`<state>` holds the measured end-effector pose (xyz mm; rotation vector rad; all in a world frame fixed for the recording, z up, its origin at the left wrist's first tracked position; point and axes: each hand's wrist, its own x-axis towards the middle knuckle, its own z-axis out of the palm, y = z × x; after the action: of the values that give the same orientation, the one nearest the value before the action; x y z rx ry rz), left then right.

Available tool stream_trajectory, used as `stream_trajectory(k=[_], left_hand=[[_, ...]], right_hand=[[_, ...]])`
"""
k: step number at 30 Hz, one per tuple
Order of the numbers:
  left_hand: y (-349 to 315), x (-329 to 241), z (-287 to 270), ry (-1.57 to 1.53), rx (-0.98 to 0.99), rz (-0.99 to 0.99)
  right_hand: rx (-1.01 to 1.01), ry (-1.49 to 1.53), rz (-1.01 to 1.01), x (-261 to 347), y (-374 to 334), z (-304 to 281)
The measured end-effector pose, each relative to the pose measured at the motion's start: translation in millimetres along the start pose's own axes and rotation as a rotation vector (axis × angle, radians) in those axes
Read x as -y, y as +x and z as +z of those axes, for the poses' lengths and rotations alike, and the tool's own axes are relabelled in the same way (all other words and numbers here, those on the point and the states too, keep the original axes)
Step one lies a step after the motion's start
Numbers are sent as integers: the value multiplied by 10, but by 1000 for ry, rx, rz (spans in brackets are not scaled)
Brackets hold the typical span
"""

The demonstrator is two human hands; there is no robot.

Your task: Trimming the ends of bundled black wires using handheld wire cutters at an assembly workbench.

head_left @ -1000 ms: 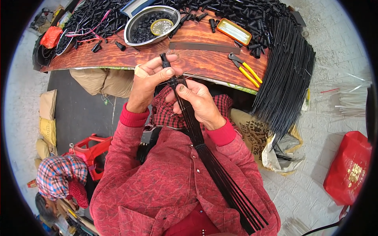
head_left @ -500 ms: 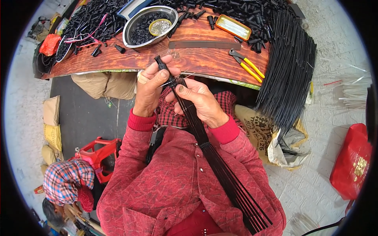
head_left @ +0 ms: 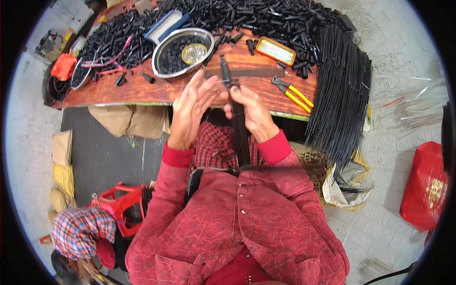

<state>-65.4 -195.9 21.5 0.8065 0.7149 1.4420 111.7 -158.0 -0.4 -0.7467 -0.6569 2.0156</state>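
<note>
My right hand [head_left: 249, 107] grips a bundle of thin black umbrella ribs [head_left: 241, 137], thumb pressed near its upper end. A black tubular runner [head_left: 224, 66] tops the bundle and points away from me over the table edge. The ribs hang down toward my lap, their lower ends smeared by motion. Just left of the bundle my left hand [head_left: 192, 107] is open, fingers stretched and holding nothing, the fingertips close to the runner. Whether they touch it I cannot tell.
On the wooden table [head_left: 190, 88] stand a metal bowl [head_left: 155, 66] of small black parts and a yellow-rimmed tin [head_left: 275, 51]. Yellow-handled cutters [head_left: 294, 94] lie near a flat strip [head_left: 249, 72]. Black ribs [head_left: 339, 99] overhang the right end. A person [head_left: 85, 228] is at lower left.
My left hand has let go of the runner and spread its fingers. The bundle has swung from a slant across my body to nearly straight ahead, still in my right hand.
</note>
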Motion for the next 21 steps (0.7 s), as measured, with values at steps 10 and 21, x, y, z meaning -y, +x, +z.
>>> stream_trajectory(k=[10, 21], left_hand=[[-37, 38, 351, 859, 17, 350], [595, -181, 203, 1188, -109, 427]], right_hand=[[-181, -142, -555, 61, 611, 338], [-251, -319, -747, -208, 564, 478]])
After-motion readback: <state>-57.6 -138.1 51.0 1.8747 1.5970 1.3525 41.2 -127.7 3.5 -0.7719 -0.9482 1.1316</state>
